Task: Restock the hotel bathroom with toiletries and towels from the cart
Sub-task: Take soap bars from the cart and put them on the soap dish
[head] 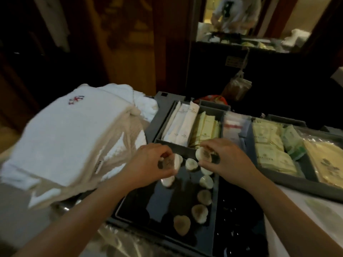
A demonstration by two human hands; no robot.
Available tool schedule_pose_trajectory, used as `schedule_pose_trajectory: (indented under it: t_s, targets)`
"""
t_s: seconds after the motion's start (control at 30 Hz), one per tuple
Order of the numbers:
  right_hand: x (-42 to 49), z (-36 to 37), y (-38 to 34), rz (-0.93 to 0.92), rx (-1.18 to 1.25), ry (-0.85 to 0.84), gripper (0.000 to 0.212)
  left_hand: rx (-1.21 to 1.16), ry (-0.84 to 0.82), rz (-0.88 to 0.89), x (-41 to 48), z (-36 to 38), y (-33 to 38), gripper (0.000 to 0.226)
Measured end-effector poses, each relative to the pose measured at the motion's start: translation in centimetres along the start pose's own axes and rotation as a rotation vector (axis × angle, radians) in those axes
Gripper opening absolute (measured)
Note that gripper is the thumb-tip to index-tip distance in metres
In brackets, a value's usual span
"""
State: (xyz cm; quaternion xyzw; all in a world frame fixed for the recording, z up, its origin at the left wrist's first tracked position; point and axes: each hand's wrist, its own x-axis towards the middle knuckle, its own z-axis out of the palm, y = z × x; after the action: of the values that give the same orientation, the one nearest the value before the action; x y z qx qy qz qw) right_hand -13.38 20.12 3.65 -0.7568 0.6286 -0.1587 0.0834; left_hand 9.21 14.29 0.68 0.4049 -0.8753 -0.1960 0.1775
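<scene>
Both hands reach over a dark tray (215, 210) on the cart. The left hand (150, 162) has its grip closed on a round wrapped soap (172, 162); the right hand (226, 158) pinches another soap (204, 154). More soaps (199, 212) lie in a row in the tray below. Packets (185, 125) stand in the compartment just behind. A folded white towel (74, 134) lies to the left.

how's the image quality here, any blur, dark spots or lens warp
Head view: dim overall, with the room behind nearly black; the folded white towel on the left is smeared by motion blur; wide-angle warp bends the grey tray edges; both the left hand and right hand look soft, so the round soaps show little detail.
</scene>
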Motion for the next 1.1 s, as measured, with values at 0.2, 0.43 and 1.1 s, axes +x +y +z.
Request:
schedule_pose_trajectory:
  t_s: [0.2,0.43,1.1]
  targets:
    - [1.9,-1.7,-1.3,-0.222,0.113,-0.008,0.043,-0.032,0.184,-0.221,-3.6,-4.0,2.9,0.035]
    - [2.8,-1.3,-4.9,-0.516,0.262,-0.121,0.042,-0.115,0.404,-0.454,-11.5,-5.2,5.8,0.048]
    - [-8.7,4.6,-37.7,-1.324,0.384,-0.508,0.046,0.193,0.833,-1.188,-45.7,-7.7,16.0,0.04]
